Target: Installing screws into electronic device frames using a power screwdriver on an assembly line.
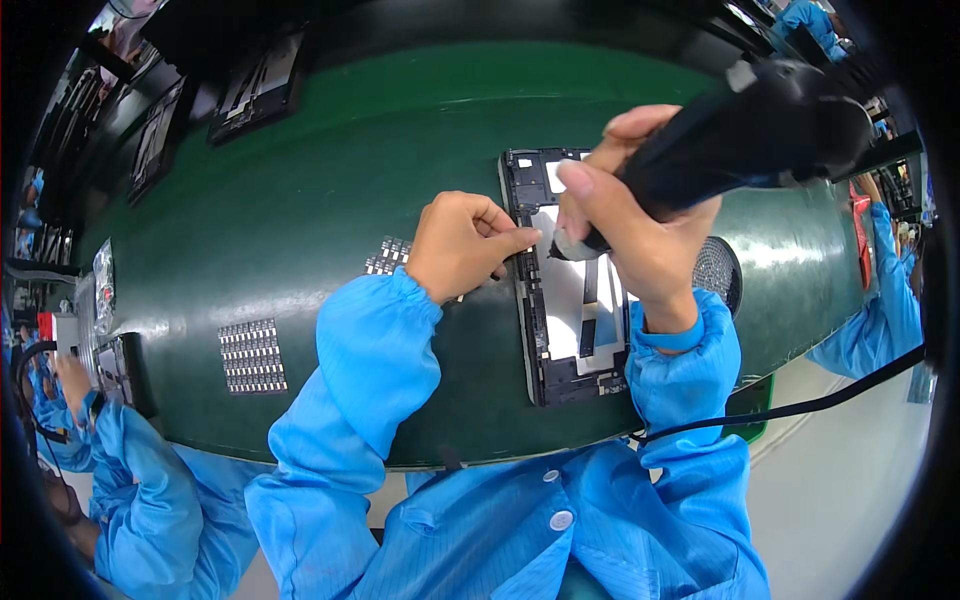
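An opened tablet-like device (590,372) lies on the green table, its black frame, silver plates and inner parts showing. My right hand (640,225) is closed around a thick black electric screwdriver (740,140), held tilted over the device with its tip end low above the left part of the frame. My left hand (470,245) has its thumb and forefinger pressed together at the device's left edge, close to the screwdriver's tip. What these fingers hold, if anything, is too small to tell. A sheet of small labelled parts (388,256) lies partly under my left hand.
Another sheet of small parts (252,356) lies to the left on the table (350,180). A round dish (720,272) stands right of the device. More opened devices (258,85) lie at the far left. A black cable (800,406) crosses the lower right. Co-workers in blue sleeves (150,500) sit at both sides.
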Available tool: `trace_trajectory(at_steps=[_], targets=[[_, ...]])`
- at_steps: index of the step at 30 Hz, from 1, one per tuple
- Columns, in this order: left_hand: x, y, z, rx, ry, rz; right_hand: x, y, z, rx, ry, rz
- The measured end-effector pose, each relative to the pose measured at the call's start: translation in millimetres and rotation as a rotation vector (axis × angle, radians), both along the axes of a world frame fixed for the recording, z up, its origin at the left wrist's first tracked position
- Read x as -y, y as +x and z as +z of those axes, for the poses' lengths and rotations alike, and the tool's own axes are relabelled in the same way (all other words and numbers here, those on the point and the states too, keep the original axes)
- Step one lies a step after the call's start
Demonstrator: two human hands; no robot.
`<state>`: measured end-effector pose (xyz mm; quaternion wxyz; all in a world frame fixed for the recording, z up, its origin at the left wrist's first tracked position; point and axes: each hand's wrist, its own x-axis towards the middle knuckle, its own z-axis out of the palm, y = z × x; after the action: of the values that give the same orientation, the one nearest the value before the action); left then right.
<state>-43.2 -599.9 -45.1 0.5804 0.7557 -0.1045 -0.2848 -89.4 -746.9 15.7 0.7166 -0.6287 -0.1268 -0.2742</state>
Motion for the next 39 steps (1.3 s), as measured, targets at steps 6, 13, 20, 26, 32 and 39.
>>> trace_trajectory(at_steps=[6, 13, 20, 26, 32, 39], targets=[[-2.5, 2.6, 1.3, -0.046, 0.052, -0.025, -11.8, 12.8, -6.7, -0.034, -0.028, 0.028], [-3.6, 5.3, -0.9, -0.077, 0.042, -0.051, -13.5, 17.4, -13.6, -0.017, -0.017, 0.017], [-2.2, 5.6, -2.0, -0.074, 0.041, -0.06, -13.2, 15.6, -14.6, -0.033, 0.017, 0.049], [-3.7, 6.0, -8.0, -0.058, -0.019, -0.048, -14.5, 10.0, -14.5, 0.027, -0.248, 0.075], [-3.8, 6.3, -9.3, -0.027, -0.034, -0.058, -18.2, 5.7, -16.9, 0.043, -0.224, 0.11], [-3.6, 4.6, -7.5, -0.006, -0.011, -0.044, -14.3, 12.8, -16.0, 0.0, -0.201, 0.108]])
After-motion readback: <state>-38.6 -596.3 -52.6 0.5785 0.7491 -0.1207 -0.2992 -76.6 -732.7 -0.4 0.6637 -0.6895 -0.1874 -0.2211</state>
